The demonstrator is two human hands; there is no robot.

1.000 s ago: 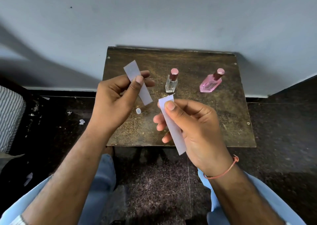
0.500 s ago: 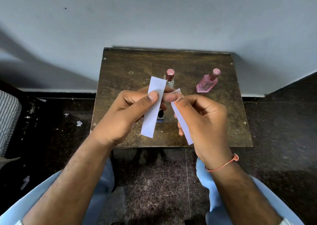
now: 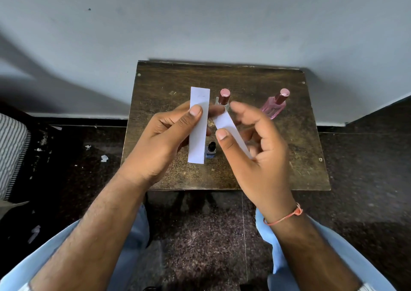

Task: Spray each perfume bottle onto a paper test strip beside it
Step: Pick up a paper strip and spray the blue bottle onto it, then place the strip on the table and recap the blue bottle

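White paper strip [image 3: 198,126] pinched upright in the left hand [image 3: 164,144], thumb pressed flat on its front and fingers behind, so that grip is closed on it. Hangs over the middle of the counter [image 3: 289,157], top end poking up past the thumb, bottom end free.

Second paper strip [image 3: 226,126] slanting in the right hand [image 3: 260,155], running from near the left fingertips down toward the right palm. Thumb laid on its lower part, but the other fingers spread loose and a bit blurry, so can't tell if that grip really has it pinched or is only resting on it.

Behind the hands, toward the far edge: clear bottle with a pink cap [image 3: 223,97], upright, mostly hidden by fingertips. Off toward the far right corner, a pink bottle [image 3: 274,106], well apart from the clear one, looks tilted but hard to say with the wide lens. Small dark-capped blue bottle [image 3: 210,150] standing mid-counter, right between the two hands, just beside the bottom of the upright strip.

Orange thread bracelet [image 3: 287,217] on the right wrist. Dark speckled floor [image 3: 200,235] below, with white paper scraps [image 3: 104,158] off the left edge.
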